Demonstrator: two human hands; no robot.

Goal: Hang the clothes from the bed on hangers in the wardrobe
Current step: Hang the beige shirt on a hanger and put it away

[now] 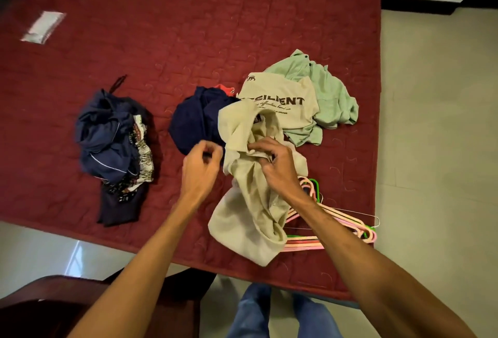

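The beige T-shirt (250, 197) covers the inner ends of the hangers (304, 245) near the bed's (188, 27) right edge. Its fold hides the printed word's first letters, and the small print beneath is illegible. Left hand (200, 167) motion-blurred, grasp indeterminate. Pink garment (225, 89) mostly buried. Bed cropped top and left.

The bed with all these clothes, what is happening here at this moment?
A person stands at the bed. The right hand grips the crumpled beige T-shirt. The left hand is beside it, fingers curled, too blurred to tell more. Plastic hangers lie partly under that shirt. A green shirt, a navy garment and a dark pile lie on the bed.
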